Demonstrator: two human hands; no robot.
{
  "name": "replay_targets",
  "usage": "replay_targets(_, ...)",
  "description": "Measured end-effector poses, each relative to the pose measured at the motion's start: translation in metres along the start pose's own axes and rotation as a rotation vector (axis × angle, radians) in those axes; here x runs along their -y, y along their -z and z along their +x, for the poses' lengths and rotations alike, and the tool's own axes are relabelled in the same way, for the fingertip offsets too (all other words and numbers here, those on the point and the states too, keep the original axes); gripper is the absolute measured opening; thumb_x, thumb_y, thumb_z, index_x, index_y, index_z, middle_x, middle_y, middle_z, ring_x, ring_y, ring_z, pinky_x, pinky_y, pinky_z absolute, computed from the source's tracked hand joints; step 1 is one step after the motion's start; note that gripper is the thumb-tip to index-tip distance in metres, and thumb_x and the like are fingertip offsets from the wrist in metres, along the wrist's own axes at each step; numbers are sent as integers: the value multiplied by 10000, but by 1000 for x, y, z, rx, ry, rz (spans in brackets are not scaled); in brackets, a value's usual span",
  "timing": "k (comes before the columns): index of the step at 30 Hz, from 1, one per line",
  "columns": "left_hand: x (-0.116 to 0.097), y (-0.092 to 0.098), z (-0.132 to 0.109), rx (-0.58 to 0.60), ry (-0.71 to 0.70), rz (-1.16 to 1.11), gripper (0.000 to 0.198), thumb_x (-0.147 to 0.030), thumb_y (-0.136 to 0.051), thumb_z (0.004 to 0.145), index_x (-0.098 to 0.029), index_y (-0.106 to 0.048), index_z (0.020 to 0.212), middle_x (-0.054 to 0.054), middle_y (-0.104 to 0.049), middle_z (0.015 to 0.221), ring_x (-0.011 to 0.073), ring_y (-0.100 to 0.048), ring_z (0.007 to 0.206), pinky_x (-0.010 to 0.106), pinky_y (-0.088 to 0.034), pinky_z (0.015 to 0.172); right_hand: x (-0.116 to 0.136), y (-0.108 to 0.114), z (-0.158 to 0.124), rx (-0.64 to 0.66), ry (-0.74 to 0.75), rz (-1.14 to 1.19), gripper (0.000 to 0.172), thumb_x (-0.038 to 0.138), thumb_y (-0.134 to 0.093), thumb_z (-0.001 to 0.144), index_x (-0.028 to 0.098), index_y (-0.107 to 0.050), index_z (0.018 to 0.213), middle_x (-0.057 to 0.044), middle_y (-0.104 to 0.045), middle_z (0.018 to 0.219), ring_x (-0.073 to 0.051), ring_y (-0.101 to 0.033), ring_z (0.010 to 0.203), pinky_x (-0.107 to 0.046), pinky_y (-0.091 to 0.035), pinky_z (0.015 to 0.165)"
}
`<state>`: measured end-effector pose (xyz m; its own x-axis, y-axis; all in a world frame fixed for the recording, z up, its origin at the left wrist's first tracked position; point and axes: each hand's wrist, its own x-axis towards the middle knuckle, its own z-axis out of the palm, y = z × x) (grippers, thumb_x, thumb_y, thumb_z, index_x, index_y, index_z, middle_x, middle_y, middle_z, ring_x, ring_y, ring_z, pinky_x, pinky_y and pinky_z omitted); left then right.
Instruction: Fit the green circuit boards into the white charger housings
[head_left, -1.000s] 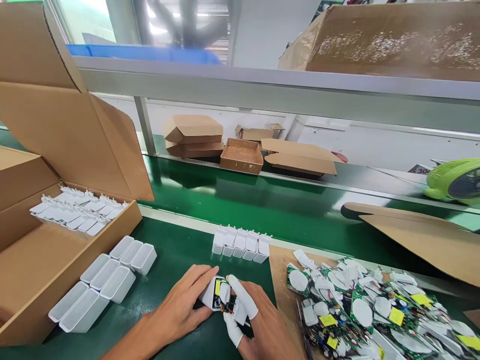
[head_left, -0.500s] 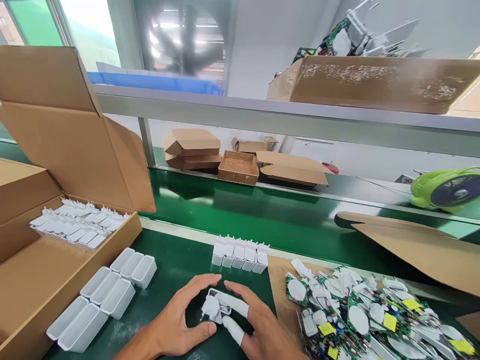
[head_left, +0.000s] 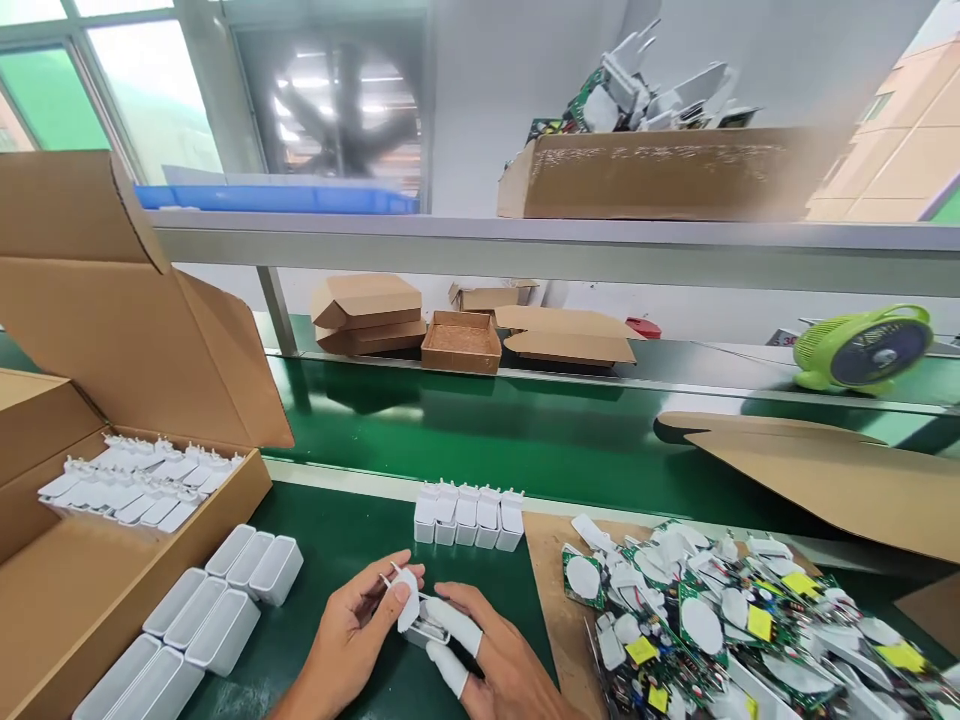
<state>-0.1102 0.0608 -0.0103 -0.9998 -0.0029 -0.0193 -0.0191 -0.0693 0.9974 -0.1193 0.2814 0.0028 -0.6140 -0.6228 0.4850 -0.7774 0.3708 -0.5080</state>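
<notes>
My left hand (head_left: 339, 632) pinches a rounded white plug piece (head_left: 407, 597) with thin prongs pointing up and left. My right hand (head_left: 504, 655), with white covers on two fingers, grips a small white open plastic case (head_left: 426, 630), seen partly between the fingers. The plug piece is right at the case's left end; whether the two are joined I cannot tell. Just beyond my hands stands a row of several white plug adapter cases (head_left: 466, 518). To the left, several white empty plastic cases (head_left: 204, 618) lie in groups on the green table.
At left an open cardboard box (head_left: 225, 510) holds rows of white adapter pieces (head_left: 142, 480). A heap of circuit boards (head_left: 701, 625) covers brown board at right. Behind are a metal shelf (head_left: 480, 240), small cartons (head_left: 461, 342), a cardboard sheet (head_left: 817, 480) and a green fan (head_left: 862, 350).
My left hand has turned the plug piece, so its smooth rounded face now shows and its prongs point up-left. Both hands have shifted slightly left in view, and the camera has tilted a little.
</notes>
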Motion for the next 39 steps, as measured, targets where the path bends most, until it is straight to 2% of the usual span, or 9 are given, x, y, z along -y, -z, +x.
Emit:
replay_targets(6,-3,-7,2,18,53,-161,741,-709,-801,813,-191,-721,1337,159,-800,1265,332,-739,1232,489,-566,1108,2,-4,0,-63,-47,53,523,107,-529,986,264,-478,1481,-117,-627,1419,-221,-687,1244,-292,-560,1084)
replay_targets(11,-1,-11,5,-13,21,-61,745,-730,-753,844,-166,-727,1331,136,-830,1152,291,-772,1062,412,-612,970,5,-6,2,-30,-45,41,417,95,-516,979,272,-608,1346,-87,-686,1249,-214,-720,1111,-316,-605,998)
replay_targets(15,1,-16,3,-19,-45,146,686,-680,-592,987,-163,-669,1430,97,-796,1061,233,-729,921,352,-607,834,-4,-13,-8,39,23,-183,545,47,-486,877,132,-542,1412,-242,-599,1435,-298,-721,1177,-397,-634,979)
replay_targets(20,5,-17,1,-71,-536,498,470,-448,-517,1101,-231,-597,1511,55,-691,935,185,-653,818,306,-579,741,-14,-12,-18,289,-6,-359,575,29,-570,690,117,-643,1254,-286,-468,1597,-367,-664,1303,-422,-605,1047)
replay_targets(24,6,-16,2,-112,-822,710,531,-358,-487,1126,-308,-379,1643,42,-661,905,199,-607,790,313,-548,692,-12,-7,-17,284,-2,-363,690,24,-559,673,123,-591,1354,-261,-486,1587,-348,-638,1345,-406,-590,1078)
replay_targets(28,2,-16,2,-7,-780,751,611,-439,-422,1132,-310,-223,1695,67,-687,970,235,-614,821,375,-568,726,-11,-8,-12,176,58,-325,496,31,-508,773,184,-626,1230,-201,-577,1466,-289,-719,1188,-364,-657,930)
replay_targets(32,0,-6,3,98,-642,585,601,-503,-333,1136,-339,-197,1697,123,-652,1326,281,-631,1150,466,-572,976,-4,-3,-3,98,79,-281,474,44,-441,869,218,-615,1274,-142,-663,1188,-226,-749,841,-317,-665,675)
replay_targets(35,1,8,5,9,-532,450,573,-461,-355,1140,-334,-242,1687,126,-578,1465,277,-574,1313,480,-499,1121,4,8,3,68,44,-265,542,67,-421,956,255,-525,1453,-146,-647,1263,-231,-757,968,-314,-669,783)
replay_targets(39,1,19,6,-134,-400,340,519,-449,-363,1138,-271,-405,1624,127,-615,1392,263,-603,1261,477,-492,1123,6,11,6,65,-20,-234,544,92,-445,985,284,-513,1489,-133,-654,1298,-221,-756,1026,-298,-654,877)
